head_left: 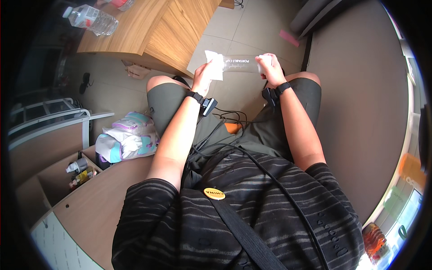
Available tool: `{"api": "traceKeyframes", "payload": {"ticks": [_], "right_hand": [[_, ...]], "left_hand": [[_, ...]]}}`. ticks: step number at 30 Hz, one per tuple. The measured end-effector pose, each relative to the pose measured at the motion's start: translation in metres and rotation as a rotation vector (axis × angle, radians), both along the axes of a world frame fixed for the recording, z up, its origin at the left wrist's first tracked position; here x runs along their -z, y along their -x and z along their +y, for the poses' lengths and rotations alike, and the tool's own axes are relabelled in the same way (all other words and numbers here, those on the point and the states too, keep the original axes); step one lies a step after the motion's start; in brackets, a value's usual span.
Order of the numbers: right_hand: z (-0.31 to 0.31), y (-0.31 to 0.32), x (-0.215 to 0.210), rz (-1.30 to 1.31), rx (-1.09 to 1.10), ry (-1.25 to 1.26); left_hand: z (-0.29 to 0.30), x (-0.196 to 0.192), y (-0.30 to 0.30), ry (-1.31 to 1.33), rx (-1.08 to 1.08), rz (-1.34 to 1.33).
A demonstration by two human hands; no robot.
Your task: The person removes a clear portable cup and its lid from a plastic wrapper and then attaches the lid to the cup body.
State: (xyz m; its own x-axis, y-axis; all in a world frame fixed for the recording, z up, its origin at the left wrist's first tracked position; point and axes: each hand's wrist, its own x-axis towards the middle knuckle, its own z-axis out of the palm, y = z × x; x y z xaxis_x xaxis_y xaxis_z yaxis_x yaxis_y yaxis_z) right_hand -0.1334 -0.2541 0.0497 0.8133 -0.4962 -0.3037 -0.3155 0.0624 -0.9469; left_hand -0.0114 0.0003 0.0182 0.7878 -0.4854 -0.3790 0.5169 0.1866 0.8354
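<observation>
A clear, see-through cup [240, 66] with white printing and measuring marks lies sideways between my two hands, out above my knees. My left hand [202, 78] is closed on a white tissue [217, 73], which is pressed around the cup's left end and hides it. At the other end, the fingers of my right hand [272, 72] wrap round the cup. Something whitish shows there, but I cannot tell whether it is a lid.
Ahead on the left is a wooden table [157, 33] bearing a clear plastic bottle [92, 20]. A white, purple and teal bag [128, 139] rests by my left thigh. Black cables [225, 146] run over my lap. An open compartment [60, 180] holds small items.
</observation>
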Motion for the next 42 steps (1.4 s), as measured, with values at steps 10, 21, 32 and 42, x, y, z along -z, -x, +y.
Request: {"api": "traceKeyframes", "payload": {"ticks": [10, 21, 32, 42], "right_hand": [[0.003, -0.001, -0.004, -0.007, -0.060, -0.090], [0.001, -0.003, -0.002, 0.051, -0.037, -0.014], [-0.001, -0.003, -0.001, -0.008, -0.045, -0.072], [0.003, 0.001, 0.004, -0.008, -0.023, -0.026]], "left_hand": [[0.006, 0.017, -0.009, 0.037, 0.011, -0.023], [0.006, 0.014, -0.009, 0.023, 0.020, -0.068], [0.008, 0.012, -0.008, -0.017, -0.054, -0.063], [-0.001, 0.009, -0.001, 0.053, -0.054, -0.029]]}}
